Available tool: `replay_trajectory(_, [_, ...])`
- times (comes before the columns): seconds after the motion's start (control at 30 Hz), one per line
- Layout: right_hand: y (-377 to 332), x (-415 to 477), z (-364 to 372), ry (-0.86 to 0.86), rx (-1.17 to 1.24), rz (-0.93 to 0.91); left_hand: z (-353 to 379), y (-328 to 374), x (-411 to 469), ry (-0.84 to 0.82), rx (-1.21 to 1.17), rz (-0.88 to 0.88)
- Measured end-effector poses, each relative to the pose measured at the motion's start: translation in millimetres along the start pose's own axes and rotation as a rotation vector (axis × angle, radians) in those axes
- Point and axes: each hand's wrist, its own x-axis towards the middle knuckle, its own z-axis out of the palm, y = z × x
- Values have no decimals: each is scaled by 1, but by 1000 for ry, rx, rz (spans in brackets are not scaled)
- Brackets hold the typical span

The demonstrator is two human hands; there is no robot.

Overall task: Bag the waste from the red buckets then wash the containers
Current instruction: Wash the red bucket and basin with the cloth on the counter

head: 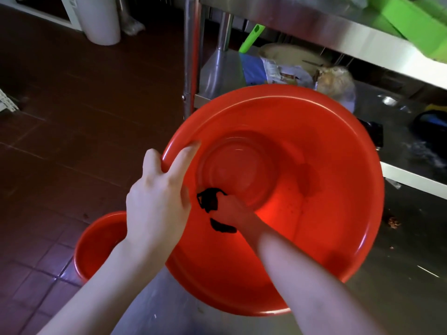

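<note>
A large red basin (326,165) fills the middle of the view, tilted toward me. My left hand (157,197) grips its near-left rim, thumb outside and fingers over the edge. My right hand (232,209) reaches inside the basin and pinches a dark scrap of waste (209,198) against the inner wall. Another dark scrap (222,228) lies just below that hand. A second, smaller red bucket (96,247) stands on the floor at lower left, partly hidden by my left forearm.
A steel table with a lower shelf (217,76) stands behind the basin, holding bags and a green-handled tool (250,38). A white bin (101,20) is at far left on dark red tiles. Crumbs (394,223) lie on the right floor.
</note>
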Motion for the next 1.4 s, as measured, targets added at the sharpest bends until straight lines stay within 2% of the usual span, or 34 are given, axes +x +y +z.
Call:
replay_trajectory(0.07, [-5,3,1,18,61,5,0,-1,1,3,-3,-32])
replay_trajectory(0.17, [7,-6,-3,-32,26,25,-1,-1,0,0,0,-37])
replay_trajectory(0.27, [38,-15,-23,-59,-252,38,-2,-2,-1,-20,11,-24])
replay_trajectory(0.37, [70,-17,-55,94,-618,83,-2,2,-4,-42,1,-30])
replay_trajectory(0.43, [79,-11,-68,165,-738,173,-1,2,-7,-50,-5,-35])
replay_trajectory(0.53, [79,-8,-68,176,-749,239,0,-2,-8,-33,-15,-44])
replay_trajectory(0.63, [73,-17,-45,137,-640,147,0,0,-5,-25,-18,-53])
replay_trajectory(0.77, [32,-22,-11,-19,-301,-11,3,1,-5,-19,-10,-49])
replay_trajectory(0.87, [-2,-11,-3,11,-142,-72,2,-3,-5,-30,-9,-32])
replay_trajectory(1.0, [-17,8,-15,239,-384,-275,1,-5,-2,-35,-18,-32])
replay_trajectory(1.07, [-19,23,-34,325,-495,-308,2,-5,-3,-42,-15,-19])
replay_trajectory(1.27, [3,46,-77,505,-542,-52,1,-15,1,-39,-20,-23])
replay_trajectory(1.4, [64,22,-77,453,-573,171,2,-16,2,-15,-26,-44])
